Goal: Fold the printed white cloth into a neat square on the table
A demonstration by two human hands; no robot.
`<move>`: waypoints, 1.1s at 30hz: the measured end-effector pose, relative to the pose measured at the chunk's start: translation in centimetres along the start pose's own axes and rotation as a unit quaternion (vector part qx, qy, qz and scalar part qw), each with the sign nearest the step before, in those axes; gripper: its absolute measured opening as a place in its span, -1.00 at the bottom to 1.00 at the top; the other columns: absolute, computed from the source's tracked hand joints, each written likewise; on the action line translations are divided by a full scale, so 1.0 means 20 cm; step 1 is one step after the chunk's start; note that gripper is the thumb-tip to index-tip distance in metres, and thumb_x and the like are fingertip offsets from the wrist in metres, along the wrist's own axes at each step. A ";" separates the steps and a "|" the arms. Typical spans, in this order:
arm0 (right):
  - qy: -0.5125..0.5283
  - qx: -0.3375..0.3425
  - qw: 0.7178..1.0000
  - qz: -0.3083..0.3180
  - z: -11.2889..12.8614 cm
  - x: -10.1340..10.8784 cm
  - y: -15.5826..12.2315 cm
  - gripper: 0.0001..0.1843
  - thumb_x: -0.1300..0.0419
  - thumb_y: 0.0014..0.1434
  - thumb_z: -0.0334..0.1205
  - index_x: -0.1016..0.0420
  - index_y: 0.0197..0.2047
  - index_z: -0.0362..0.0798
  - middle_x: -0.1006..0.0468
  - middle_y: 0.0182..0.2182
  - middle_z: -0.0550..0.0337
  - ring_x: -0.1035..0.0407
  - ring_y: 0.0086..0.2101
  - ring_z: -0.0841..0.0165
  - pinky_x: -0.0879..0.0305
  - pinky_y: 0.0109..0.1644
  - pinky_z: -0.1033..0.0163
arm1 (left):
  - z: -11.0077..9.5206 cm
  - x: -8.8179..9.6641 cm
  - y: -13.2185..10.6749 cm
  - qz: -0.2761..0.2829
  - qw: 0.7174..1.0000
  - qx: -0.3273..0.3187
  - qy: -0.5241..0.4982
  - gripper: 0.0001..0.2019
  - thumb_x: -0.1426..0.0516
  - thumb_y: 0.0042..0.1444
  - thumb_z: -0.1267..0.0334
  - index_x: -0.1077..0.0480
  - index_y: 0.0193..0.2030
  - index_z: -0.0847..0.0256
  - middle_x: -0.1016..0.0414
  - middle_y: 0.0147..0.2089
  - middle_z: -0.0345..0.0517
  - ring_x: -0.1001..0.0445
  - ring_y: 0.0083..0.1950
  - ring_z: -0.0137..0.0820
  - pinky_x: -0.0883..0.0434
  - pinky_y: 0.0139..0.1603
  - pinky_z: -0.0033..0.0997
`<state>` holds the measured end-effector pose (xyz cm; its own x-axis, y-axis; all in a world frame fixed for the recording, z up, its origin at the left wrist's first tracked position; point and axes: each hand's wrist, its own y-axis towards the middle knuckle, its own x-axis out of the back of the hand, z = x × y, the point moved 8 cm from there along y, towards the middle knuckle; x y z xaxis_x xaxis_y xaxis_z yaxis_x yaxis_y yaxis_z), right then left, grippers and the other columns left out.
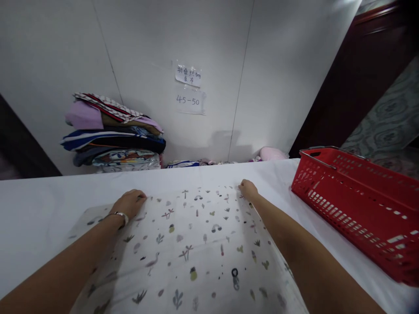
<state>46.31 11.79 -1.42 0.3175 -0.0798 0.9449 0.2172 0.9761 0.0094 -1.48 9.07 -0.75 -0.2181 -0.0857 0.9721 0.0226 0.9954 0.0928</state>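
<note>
A white cloth point(196, 244) printed with small plants, birds and fruit lies spread on the white table point(39, 209) in front of me. My left hand point(130, 203), with a bracelet on the wrist, is closed on the cloth's far left corner. My right hand point(248, 189) pinches the cloth's far right corner. Both arms reach forward over the cloth.
A red plastic basket point(356, 205) with a metal handle stands on the table at the right. A stack of folded fabrics point(114, 135) rests against the white wall at the back left. Two paper notes point(189, 89) are taped to the wall. A dark door is at the far right.
</note>
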 end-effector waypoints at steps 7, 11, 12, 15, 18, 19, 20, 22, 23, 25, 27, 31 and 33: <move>-0.023 0.016 0.999 0.027 0.03 -0.02 0.04 -0.82 -0.16 0.08 -0.20 -0.41 -0.24 -0.08 -0.47 -0.18 0.00 -0.37 -0.21 0.24 -0.18 -0.31 0.30 | 0.01 0.00 0.02 0.020 1.000 -0.006 0.004 -0.68 0.05 -0.01 0.16 -0.43 -0.24 0.22 -0.45 -0.10 0.02 -0.39 -0.05 -0.20 -0.29 -0.03 -0.29; -0.024 0.020 0.999 0.042 0.04 -0.03 0.05 -0.87 -0.17 0.07 -0.21 -0.43 -0.34 -0.09 -0.50 -0.26 0.00 -0.38 -0.25 0.25 -0.16 -0.34 0.32 | 0.01 -0.01 0.05 0.051 0.999 0.002 0.008 -0.67 0.03 -0.04 0.17 -0.45 -0.22 0.20 -0.44 -0.08 0.04 -0.39 -0.05 -0.18 -0.30 -0.06 -0.28; -0.022 0.021 0.999 0.041 0.04 -0.03 0.04 -0.88 -0.16 0.07 -0.22 -0.43 -0.35 -0.09 -0.50 -0.27 0.01 -0.38 -0.26 0.26 -0.15 -0.35 0.32 | 0.01 -0.01 0.05 0.060 0.998 0.003 0.011 -0.69 0.03 -0.04 0.16 -0.45 -0.25 0.21 -0.44 -0.09 0.05 -0.40 -0.08 -0.18 -0.30 -0.08 -0.28; -0.012 0.028 0.999 0.030 0.04 -0.02 0.03 -0.88 -0.14 0.07 -0.23 -0.41 -0.32 -0.09 -0.49 -0.26 0.04 -0.37 -0.30 0.30 -0.13 -0.37 0.34 | -0.01 -0.01 0.05 0.067 0.997 0.005 0.025 -0.72 0.02 -0.06 0.15 -0.43 -0.32 0.22 -0.44 -0.15 0.06 -0.41 -0.12 -0.19 -0.30 -0.12 -0.29; 0.005 0.035 0.999 0.020 0.03 0.00 0.02 -0.90 -0.13 0.07 -0.24 -0.39 -0.32 -0.08 -0.49 -0.30 0.10 -0.35 -0.32 0.34 -0.12 -0.38 0.36 | -0.04 0.02 0.03 0.070 0.996 -0.007 0.046 -0.77 0.01 -0.09 0.17 -0.38 -0.37 0.22 -0.45 -0.19 0.02 -0.40 -0.14 -0.22 -0.29 -0.17 -0.35; 0.011 0.037 0.999 0.018 0.03 0.01 0.02 -0.90 -0.13 0.06 -0.24 -0.38 -0.33 -0.07 -0.49 -0.32 0.12 -0.35 -0.33 0.35 -0.11 -0.38 0.36 | -0.05 0.02 0.03 0.078 0.995 -0.008 0.054 -0.79 0.01 -0.10 0.18 -0.36 -0.38 0.21 -0.46 -0.22 0.00 -0.41 -0.17 -0.24 -0.29 -0.21 -0.36; 0.018 0.037 0.999 0.016 0.03 0.02 0.03 -0.91 -0.13 0.07 -0.24 -0.38 -0.34 -0.07 -0.50 -0.34 0.14 -0.35 -0.34 0.36 -0.12 -0.38 0.37 | -0.06 0.03 0.02 0.092 0.994 -0.005 0.062 -0.81 0.00 -0.10 0.19 -0.34 -0.39 0.21 -0.47 -0.26 -0.02 -0.42 -0.21 -0.25 -0.29 -0.26 -0.37; 0.031 0.034 0.999 0.005 0.03 0.05 0.05 -0.91 -0.11 0.08 -0.23 -0.36 -0.34 -0.06 -0.50 -0.35 0.16 -0.34 -0.34 0.37 -0.13 -0.37 0.38 | -0.08 0.04 0.01 0.118 0.990 0.008 0.076 -0.84 0.00 -0.11 0.21 -0.32 -0.39 0.19 -0.47 -0.35 -0.07 -0.42 -0.30 -0.27 -0.26 -0.36 -0.39; 0.036 0.029 0.999 -0.005 0.03 0.07 0.07 -0.89 -0.08 0.11 -0.21 -0.35 -0.32 -0.06 -0.49 -0.33 0.15 -0.34 -0.33 0.37 -0.13 -0.37 0.38 | -0.08 0.05 0.01 0.126 0.989 0.016 0.081 -0.84 0.00 -0.11 0.22 -0.31 -0.39 0.18 -0.47 -0.38 -0.08 -0.42 -0.33 -0.27 -0.24 -0.40 -0.39; 0.046 0.015 0.998 -0.029 0.05 0.11 0.10 -0.83 0.00 0.16 -0.19 -0.32 -0.23 -0.07 -0.48 -0.26 0.11 -0.35 -0.29 0.36 -0.15 -0.35 0.37 | -0.09 0.08 0.02 0.118 0.989 0.030 0.080 -0.84 0.01 -0.09 0.24 -0.31 -0.36 0.18 -0.48 -0.39 -0.08 -0.42 -0.34 -0.27 -0.23 -0.42 -0.39; 0.050 -0.003 0.998 -0.045 0.07 0.12 0.12 -0.79 0.06 0.20 -0.19 -0.28 -0.16 -0.07 -0.47 -0.21 0.06 -0.35 -0.27 0.34 -0.16 -0.35 0.35 | -0.10 0.11 0.03 0.084 0.992 0.049 0.075 -0.81 0.03 -0.07 0.26 -0.33 -0.31 0.19 -0.50 -0.34 -0.05 -0.44 -0.31 -0.25 -0.25 -0.40 -0.38; 0.040 -0.038 0.998 -0.038 0.11 0.05 0.12 -0.77 0.06 0.19 -0.25 -0.25 -0.10 -0.11 -0.48 -0.26 0.00 -0.38 -0.32 0.29 -0.18 -0.35 0.30 | -0.10 0.09 0.03 0.040 0.994 0.074 0.076 -0.74 0.06 0.01 0.30 -0.35 -0.19 0.22 -0.50 -0.16 0.06 -0.45 -0.16 -0.17 -0.30 -0.21 -0.27; 0.030 -0.040 0.998 -0.037 0.12 0.01 0.10 -0.74 0.07 0.20 -0.28 -0.24 -0.05 -0.12 -0.49 -0.26 -0.02 -0.39 -0.29 0.28 -0.19 -0.31 0.28 | -0.11 0.08 0.01 0.006 0.995 0.070 0.076 -0.67 0.07 0.04 0.32 -0.33 -0.07 0.27 -0.43 -0.01 0.13 -0.39 -0.01 -0.11 -0.28 -0.06 -0.17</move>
<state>44.65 14.11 -0.38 0.3522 -0.1650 0.9213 0.3143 0.9480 0.0497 0.33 8.96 1.23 -0.0680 -0.0677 0.9954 -0.1135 0.9917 0.0597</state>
